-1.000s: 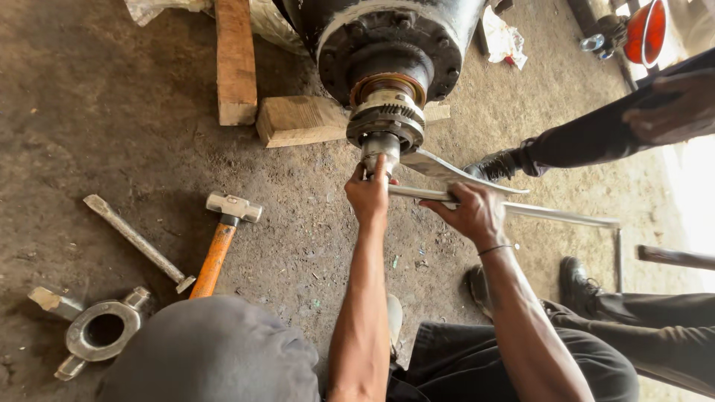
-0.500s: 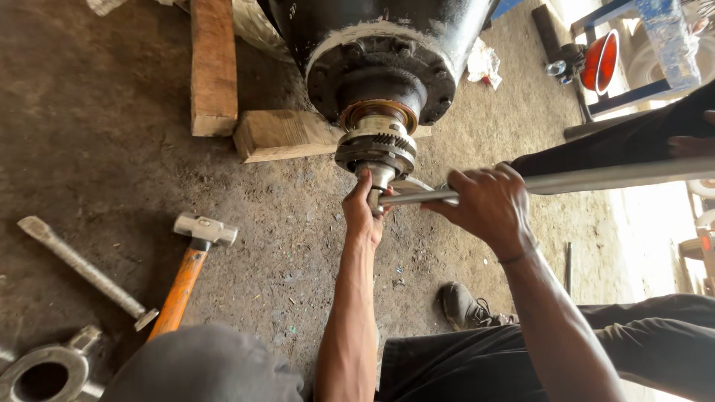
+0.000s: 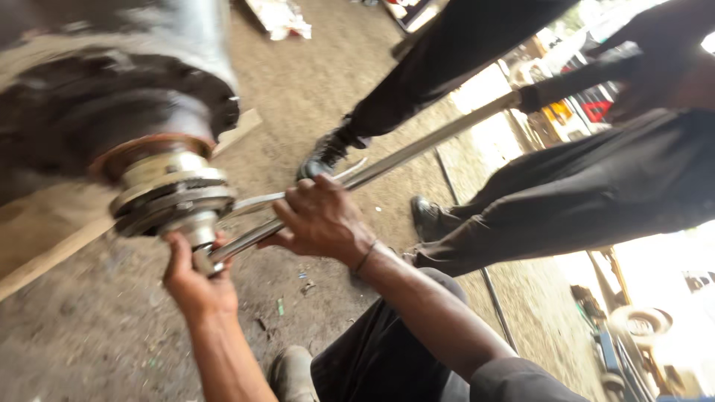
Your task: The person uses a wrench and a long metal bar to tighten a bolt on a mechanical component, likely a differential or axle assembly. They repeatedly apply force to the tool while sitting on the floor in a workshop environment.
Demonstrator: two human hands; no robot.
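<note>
Long grey steel bar [image 3: 387,167] runs diagonally from the shaft end at lower left up toward the far right, where a co-worker's dark-sleeved hand [image 3: 532,95] meets it; that grip is blurred.

Large dark round machine housing [image 3: 112,82] fills the upper left, with a rust-coloured ring and stacked silvery metal discs [image 3: 167,193] at its near face. A short stub shaft [image 3: 199,237] protrudes from the discs toward the camera.

Co-worker's black-trousered legs [image 3: 566,201] stand at right, black shoes [image 3: 426,216] on the grey concrete floor [image 3: 320,82].

Pale wooden plank [image 3: 45,257] lies on the floor at left, below the housing.

Right hand [image 3: 322,217]: fingers curled closed over the bar, near its lower end, with a thin band at the wrist. A flat curved metal strip [image 3: 261,201] lies just beside the bar, under that hand; whether the fingers hold it too, cannot tell.

Left hand [image 3: 195,279]: fingers wrapped around the bar's end where it meets the stub shaft, thumb touching the shaft's base.
</note>
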